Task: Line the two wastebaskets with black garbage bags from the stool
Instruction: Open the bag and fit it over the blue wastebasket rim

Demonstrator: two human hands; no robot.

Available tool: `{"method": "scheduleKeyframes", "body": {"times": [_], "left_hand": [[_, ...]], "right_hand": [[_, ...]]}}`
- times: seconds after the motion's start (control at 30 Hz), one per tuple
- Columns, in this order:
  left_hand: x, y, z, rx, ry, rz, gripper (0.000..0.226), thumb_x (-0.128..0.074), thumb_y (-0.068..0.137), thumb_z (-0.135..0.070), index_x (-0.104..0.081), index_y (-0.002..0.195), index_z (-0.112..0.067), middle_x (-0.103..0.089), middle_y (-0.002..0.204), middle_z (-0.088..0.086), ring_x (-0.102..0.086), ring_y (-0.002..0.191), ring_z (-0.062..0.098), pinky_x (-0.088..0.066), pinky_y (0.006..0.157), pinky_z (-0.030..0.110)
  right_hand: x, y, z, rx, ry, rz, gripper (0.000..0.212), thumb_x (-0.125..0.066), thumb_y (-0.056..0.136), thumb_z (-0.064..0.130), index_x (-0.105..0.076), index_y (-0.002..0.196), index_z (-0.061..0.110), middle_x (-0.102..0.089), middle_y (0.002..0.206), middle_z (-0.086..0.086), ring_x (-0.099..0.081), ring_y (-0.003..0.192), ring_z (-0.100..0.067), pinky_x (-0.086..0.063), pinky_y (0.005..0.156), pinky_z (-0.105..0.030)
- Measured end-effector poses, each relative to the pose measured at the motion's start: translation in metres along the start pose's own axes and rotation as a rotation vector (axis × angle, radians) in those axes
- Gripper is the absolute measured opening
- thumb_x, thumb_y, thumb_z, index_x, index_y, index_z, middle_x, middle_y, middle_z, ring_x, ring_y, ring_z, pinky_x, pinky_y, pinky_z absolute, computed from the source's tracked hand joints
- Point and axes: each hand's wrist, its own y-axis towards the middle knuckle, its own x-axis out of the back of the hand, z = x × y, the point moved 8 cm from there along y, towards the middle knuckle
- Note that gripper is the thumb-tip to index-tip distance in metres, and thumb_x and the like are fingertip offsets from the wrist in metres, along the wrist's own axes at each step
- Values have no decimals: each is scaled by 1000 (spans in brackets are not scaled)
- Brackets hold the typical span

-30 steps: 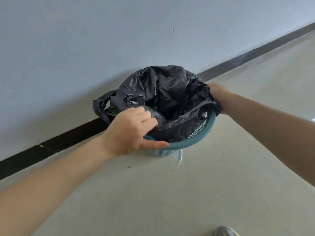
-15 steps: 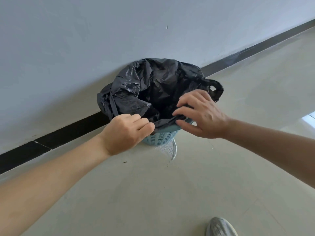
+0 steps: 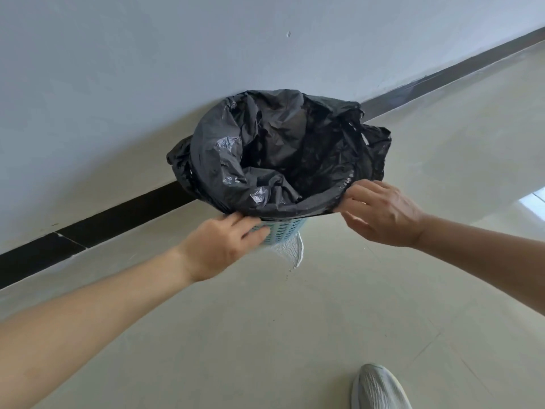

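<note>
Wastebasket (image 3: 283,231) of pale blue perforated plastic, standing on a beige floor (image 3: 295,335) close to a white wall (image 3: 147,84) with a black baseboard (image 3: 118,215). Black bag (image 3: 265,160) sits inside the basket, its mouth open and spread wide; the film is folded outward over the rim all round, so that only a short stretch of the basket's slotted side shows below it on the near side. Loose folds lie crumpled at the bottom of the bag, and a looped handle of the film (image 3: 374,149) hangs out on the far right, clear of the rim. Left hand (image 3: 224,246), fingers (image 3: 256,227) curled at the near left edge, touches the bag's lower hem and the basket wall beneath it; whether it pinches the film or merely presses against it cannot be told. Right hand (image 3: 380,214) grips the folded hem at the near right, with the film pinched between thumb and fingertips (image 3: 349,191) and drawn taut along the near rim between the two hands. Both forearms are bare. White patch of scuffed material (image 3: 290,249) marks the floor just beside the basket's foot. Toe of a grey shoe (image 3: 377,388) appears at the lower right, well apart from the basket.
</note>
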Motion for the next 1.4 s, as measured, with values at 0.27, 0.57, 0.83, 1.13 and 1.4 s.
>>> {"method": "scheduleKeyframes", "body": {"times": [0.27, 0.57, 0.83, 1.13, 1.4], "left_hand": [[56, 57, -3, 89, -54, -358, 32, -59, 89, -40, -65, 86, -9, -56, 75, 7, -50, 67, 27, -41, 57, 40], [-27, 54, 25, 266, 90, 323, 43, -30, 95, -57, -48, 118, -25, -62, 77, -4, -63, 68, 22, -49, 57, 33], [-22, 52, 46, 457, -252, 444, 91, -3, 63, -97, -58, 95, -32, -56, 56, -5, -57, 64, 18, -40, 59, 35], [11, 67, 116, 438, -346, 284, 45, -31, 91, -49, -64, 80, -20, -62, 75, -3, -59, 72, 15, -51, 72, 40], [-45, 27, 144, 453, 8, 850, 41, -27, 93, -35, -66, 106, -26, -65, 106, -2, -52, 116, 17, 1, 115, 51]], "right_hand": [[29, 13, -55, -640, 254, -279, 12, -41, 80, 13, -49, 79, 22, -51, 71, 8, -46, 60, -18, -43, 51, -34], [-24, 59, -126, -1047, 627, 14, 44, -32, 101, 44, -50, 138, 26, -56, 133, -1, -51, 120, -19, -36, 105, -35], [-102, 42, -101, -1287, 1709, 193, 54, -37, 100, 43, -57, 132, 4, -59, 136, -16, -54, 125, -39, -39, 108, -56], [14, 63, -163, -1225, 372, -291, 38, -45, 86, 18, -58, 121, 26, -49, 124, -4, -55, 104, -19, -44, 91, -33], [-74, 178, -42, -477, -23, 512, 49, -53, 88, 33, -47, 137, 26, -44, 131, -13, -47, 118, -33, -46, 87, -46]]}}
